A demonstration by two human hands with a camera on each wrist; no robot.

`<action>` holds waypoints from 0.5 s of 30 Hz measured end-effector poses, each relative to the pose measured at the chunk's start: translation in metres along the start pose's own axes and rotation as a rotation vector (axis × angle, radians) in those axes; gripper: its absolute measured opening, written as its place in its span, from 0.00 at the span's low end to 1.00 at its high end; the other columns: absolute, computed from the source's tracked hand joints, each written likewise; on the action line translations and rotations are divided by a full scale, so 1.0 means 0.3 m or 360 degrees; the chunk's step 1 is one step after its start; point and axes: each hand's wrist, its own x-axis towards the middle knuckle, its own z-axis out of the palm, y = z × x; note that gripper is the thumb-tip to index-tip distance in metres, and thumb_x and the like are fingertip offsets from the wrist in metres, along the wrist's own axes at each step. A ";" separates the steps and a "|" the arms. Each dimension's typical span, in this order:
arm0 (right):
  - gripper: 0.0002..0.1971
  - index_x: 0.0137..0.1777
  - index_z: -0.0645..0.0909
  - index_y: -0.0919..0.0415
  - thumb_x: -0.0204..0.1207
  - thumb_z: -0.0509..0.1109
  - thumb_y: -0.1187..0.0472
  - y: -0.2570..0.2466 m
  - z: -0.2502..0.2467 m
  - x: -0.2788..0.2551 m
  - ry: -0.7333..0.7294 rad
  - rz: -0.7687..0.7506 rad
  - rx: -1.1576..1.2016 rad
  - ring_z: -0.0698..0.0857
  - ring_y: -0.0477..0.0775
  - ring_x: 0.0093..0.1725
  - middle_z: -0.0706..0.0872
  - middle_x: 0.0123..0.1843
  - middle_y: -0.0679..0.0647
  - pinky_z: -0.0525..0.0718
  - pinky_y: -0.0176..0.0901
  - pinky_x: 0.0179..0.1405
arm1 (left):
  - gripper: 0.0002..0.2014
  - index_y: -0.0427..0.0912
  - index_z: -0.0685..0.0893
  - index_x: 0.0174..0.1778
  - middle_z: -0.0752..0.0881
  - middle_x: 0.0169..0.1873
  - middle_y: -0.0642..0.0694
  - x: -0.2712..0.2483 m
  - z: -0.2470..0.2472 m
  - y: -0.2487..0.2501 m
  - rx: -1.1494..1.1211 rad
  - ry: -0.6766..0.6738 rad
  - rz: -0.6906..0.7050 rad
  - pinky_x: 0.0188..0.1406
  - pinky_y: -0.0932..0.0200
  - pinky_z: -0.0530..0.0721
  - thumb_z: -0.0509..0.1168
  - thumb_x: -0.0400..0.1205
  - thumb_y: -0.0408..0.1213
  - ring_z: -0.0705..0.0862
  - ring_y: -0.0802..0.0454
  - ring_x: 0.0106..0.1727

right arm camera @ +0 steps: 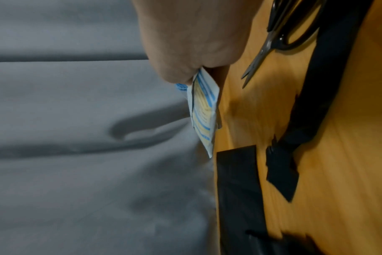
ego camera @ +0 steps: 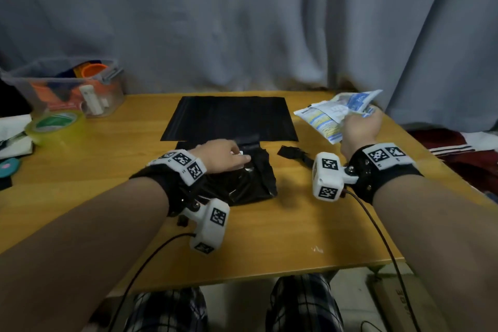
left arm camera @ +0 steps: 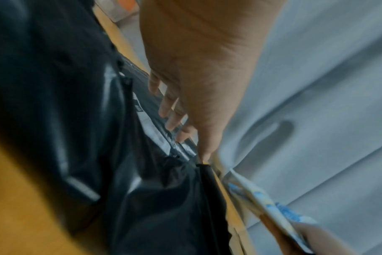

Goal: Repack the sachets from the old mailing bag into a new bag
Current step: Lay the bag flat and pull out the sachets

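My left hand (ego camera: 229, 155) rests with straight fingers (left arm camera: 171, 119) on the top of the crumpled old black mailing bag (ego camera: 242, 183), near its torn mouth and white label. Out to the right, above the table, my right hand (ego camera: 359, 125) grips a bundle of white, blue and yellow sachets (ego camera: 336, 112). In the right wrist view the sachets (right arm camera: 204, 110) stick out below the curled fingers (right arm camera: 177, 72). The new black bag (ego camera: 229, 118) lies flat beyond the old one. The old bag (left arm camera: 146, 189) fills the left wrist view.
A cut black plastic strip (ego camera: 292, 153) lies between the hands, and scissors (right arm camera: 281, 36) lie beside it. At the back left stand a clear plastic box (ego camera: 67, 86) and a roll of tape (ego camera: 55, 124). A grey curtain hangs behind the wooden table (ego camera: 269, 237).
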 end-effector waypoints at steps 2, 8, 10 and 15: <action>0.21 0.67 0.70 0.58 0.76 0.56 0.75 0.033 0.012 0.039 -0.0013 0.0092 -0.0052 0.85 0.57 0.57 0.82 0.60 0.56 0.84 0.54 0.61 | 0.20 0.46 0.82 0.60 0.86 0.56 0.49 0.037 -0.016 0.006 -0.0141 0.0083 0.0085 0.63 0.50 0.80 0.60 0.81 0.56 0.82 0.50 0.59; 0.34 0.81 0.51 0.63 0.78 0.64 0.64 0.088 0.031 0.094 -0.0152 0.0331 -0.0461 0.78 0.58 0.65 0.74 0.71 0.58 0.75 0.43 0.54 | 0.15 0.45 0.83 0.60 0.86 0.54 0.50 0.103 -0.021 0.019 -0.0310 0.0228 0.0138 0.61 0.56 0.80 0.61 0.83 0.47 0.83 0.54 0.57; 0.41 0.82 0.46 0.62 0.75 0.67 0.62 0.088 0.045 0.093 -0.0092 0.0327 -0.0648 0.75 0.61 0.70 0.71 0.75 0.59 0.77 0.47 0.62 | 0.13 0.46 0.84 0.59 0.86 0.54 0.51 0.117 -0.015 0.018 -0.0346 0.0230 0.0138 0.60 0.57 0.79 0.61 0.84 0.47 0.83 0.54 0.57; 0.40 0.81 0.55 0.62 0.70 0.69 0.58 0.082 0.065 0.034 -0.0116 -0.0109 -0.1187 0.67 0.65 0.76 0.67 0.76 0.65 0.67 0.56 0.76 | 0.12 0.46 0.83 0.59 0.84 0.51 0.54 0.122 -0.019 0.030 -0.0371 0.0264 0.0174 0.56 0.61 0.77 0.61 0.84 0.46 0.81 0.57 0.54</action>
